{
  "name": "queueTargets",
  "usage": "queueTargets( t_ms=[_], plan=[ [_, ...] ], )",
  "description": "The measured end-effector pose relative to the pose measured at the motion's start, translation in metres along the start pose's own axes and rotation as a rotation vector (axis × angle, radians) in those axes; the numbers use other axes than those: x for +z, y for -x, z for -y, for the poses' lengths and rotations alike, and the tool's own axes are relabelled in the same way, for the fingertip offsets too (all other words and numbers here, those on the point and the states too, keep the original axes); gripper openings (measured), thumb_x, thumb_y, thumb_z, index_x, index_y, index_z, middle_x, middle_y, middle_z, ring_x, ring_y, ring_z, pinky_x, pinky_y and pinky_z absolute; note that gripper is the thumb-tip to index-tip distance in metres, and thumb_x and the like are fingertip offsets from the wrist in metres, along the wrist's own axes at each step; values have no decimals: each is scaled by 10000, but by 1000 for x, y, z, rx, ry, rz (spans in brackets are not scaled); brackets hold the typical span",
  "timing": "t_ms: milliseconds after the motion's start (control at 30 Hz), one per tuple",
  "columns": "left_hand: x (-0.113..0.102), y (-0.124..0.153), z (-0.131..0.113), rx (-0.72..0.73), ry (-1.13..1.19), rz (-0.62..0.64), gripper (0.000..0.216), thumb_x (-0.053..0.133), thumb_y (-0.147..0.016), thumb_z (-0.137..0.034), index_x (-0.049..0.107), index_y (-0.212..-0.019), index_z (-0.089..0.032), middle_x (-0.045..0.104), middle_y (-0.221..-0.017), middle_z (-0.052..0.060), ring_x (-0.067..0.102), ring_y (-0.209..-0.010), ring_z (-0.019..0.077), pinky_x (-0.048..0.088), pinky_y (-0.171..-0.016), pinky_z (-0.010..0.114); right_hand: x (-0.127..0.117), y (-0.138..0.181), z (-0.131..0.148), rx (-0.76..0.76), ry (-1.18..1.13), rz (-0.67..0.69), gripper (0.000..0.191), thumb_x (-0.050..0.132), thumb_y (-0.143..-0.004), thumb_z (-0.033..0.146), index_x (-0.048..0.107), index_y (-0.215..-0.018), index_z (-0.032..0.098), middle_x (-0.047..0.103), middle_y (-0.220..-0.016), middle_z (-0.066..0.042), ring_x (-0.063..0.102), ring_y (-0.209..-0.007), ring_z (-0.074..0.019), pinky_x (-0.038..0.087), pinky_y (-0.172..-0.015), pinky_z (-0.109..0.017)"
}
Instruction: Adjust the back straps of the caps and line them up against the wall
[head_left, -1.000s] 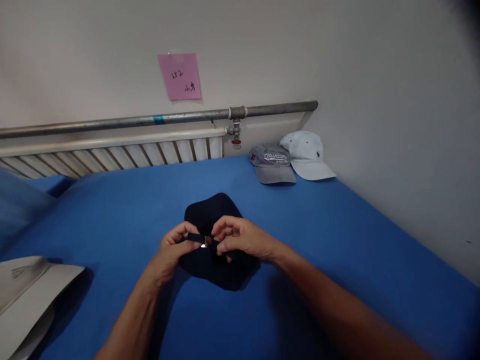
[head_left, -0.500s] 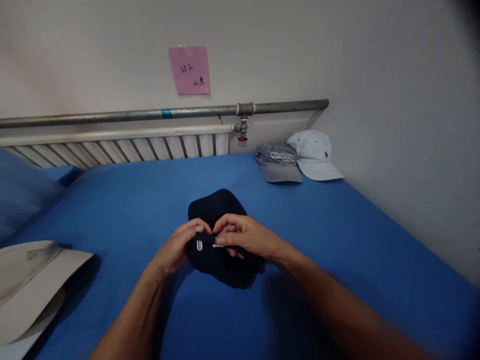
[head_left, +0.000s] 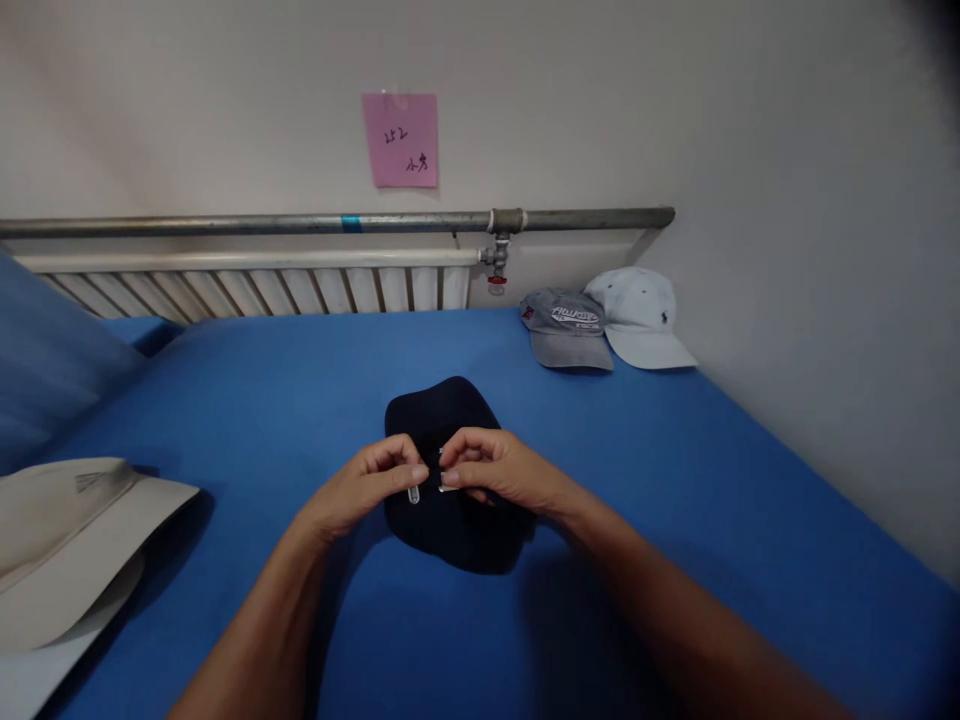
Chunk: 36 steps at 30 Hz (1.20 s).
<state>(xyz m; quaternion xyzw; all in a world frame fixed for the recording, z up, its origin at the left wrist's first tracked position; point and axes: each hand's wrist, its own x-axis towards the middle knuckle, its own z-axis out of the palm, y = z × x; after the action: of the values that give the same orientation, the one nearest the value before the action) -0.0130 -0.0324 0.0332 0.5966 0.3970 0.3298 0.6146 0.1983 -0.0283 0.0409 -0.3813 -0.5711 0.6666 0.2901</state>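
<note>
In the middle of the blue bed sheet [head_left: 675, 480], the left hand [head_left: 360, 492] and the right hand [head_left: 499, 470] are meeting, fingertips almost touching each other. Both hands are pinching the thin back strap [head_left: 437, 478] of a dark navy cap [head_left: 439, 415]. The left thumb and forefinger are closing on the strap from 9 o'clock, and the right ones are closing on it from 3 o'clock. A small metal buckle [head_left: 413, 494] is hanging just under the left fingertips.

The short strap is running from 9 to 3 o'clock. The cap itself is lying flat on the sheet under the hands, and its long axis is going about from 12 to 6 o'clock. Its rounded far end is pointing to 12 o'clock, toward the wall. I cannot tell which end is the brim.

At 2 o'clock from the hands, well apart, a grey cap [head_left: 566, 325] and a white cap [head_left: 637, 310] are sitting side by side, touching, with brims toward the person. At 9 o'clock, a beige hat [head_left: 67, 520] is lying at the frame edge. At 12 o'clock, a radiator [head_left: 262, 290] and a metal pipe [head_left: 225, 224] are running along the wall, and a pink note [head_left: 400, 140] is hanging above them.
</note>
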Motion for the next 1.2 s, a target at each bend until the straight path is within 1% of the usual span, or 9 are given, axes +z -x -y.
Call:
queueTargets(
  t_ms=[133, 233, 333, 467, 567, 733, 933, 1067, 1200],
  plan=[
    [2, -1, 0, -35, 71, -5, 270, 718, -704, -244, 478, -608, -168, 624, -728, 7, 506, -632, 102, 354, -584, 221, 2, 1, 2, 9, 54, 7, 191, 730, -713, 274, 619, -839, 182, 595, -654, 53, 482, -500, -48, 385, -492, -193],
    [0, 1, -1, -50, 103, 7, 276, 737, -666, -200, 474, -588, -166, 658, -794, 28, 550, -658, 113, 399, -608, 235, 0, 3, 4, 78, 136, 87, 190, 710, -738, 325, 644, -839, 179, 621, -676, 35, 481, -492, -52, 374, -465, -191],
    [-3, 5, -5, -74, 45, 63, 245, 732, -701, -215, 513, -604, -162, 660, -846, 39, 556, -702, 119, 408, -637, 239, -4, 4, 3, 135, 150, 163, 205, 689, -760, 367, 657, -826, 176, 628, -659, 33, 424, -424, -38, 306, -404, -188],
    [-4, 9, -10, -51, -100, 129, 139, 689, -777, -297, 624, -757, -175, 543, -692, -18, 448, -628, 92, 335, -579, 211, -5, 4, 1, 148, 131, 136, 212, 693, -758, 374, 647, -817, 176, 617, -637, 42, 394, -402, -33, 269, -390, -190],
    [-3, 9, -10, -60, -160, 168, 176, 685, -775, -315, 610, -715, -167, 486, -644, -33, 390, -590, 88, 297, -549, 215, -4, 4, 2, 159, 155, 145, 190, 679, -774, 359, 653, -822, 176, 609, -630, 44, 411, -429, -36, 281, -418, -189],
    [-4, 8, -4, -131, -127, 219, 206, 696, -751, -295, 568, -671, -154, 546, -682, -22, 419, -610, 93, 315, -565, 226, -2, 6, 6, 159, 265, 244, 219, 660, -801, 361, 697, -908, 174, 589, -621, 39, 492, -536, -62, 352, -522, -195],
    [-5, 6, -2, -139, -108, 173, 178, 700, -729, -247, 581, -645, -145, 584, -702, -18, 451, -628, 88, 340, -592, 230, 2, 7, 9, 120, 249, 195, 207, 669, -798, 374, 682, -845, 173, 562, -651, 40, 505, -577, -71, 377, -557, -204],
    [-3, 5, -1, -119, -93, 126, 160, 711, -711, -240, 598, -644, -148, 622, -744, -4, 483, -656, 95, 351, -610, 239, 2, 6, 7, 114, 230, 164, 226, 666, -799, 401, 661, -827, 177, 544, -632, 47, 470, -546, -65, 366, -542, -206],
    [-1, 5, -2, -106, -79, 114, 148, 714, -705, -225, 604, -642, -148, 635, -765, 0, 484, -655, 92, 344, -603, 239, 2, 6, 3, 87, 236, 131, 227, 650, -810, 404, 637, -809, 178, 530, -609, 52, 450, -534, -65, 346, -534, -208]
  ],
)
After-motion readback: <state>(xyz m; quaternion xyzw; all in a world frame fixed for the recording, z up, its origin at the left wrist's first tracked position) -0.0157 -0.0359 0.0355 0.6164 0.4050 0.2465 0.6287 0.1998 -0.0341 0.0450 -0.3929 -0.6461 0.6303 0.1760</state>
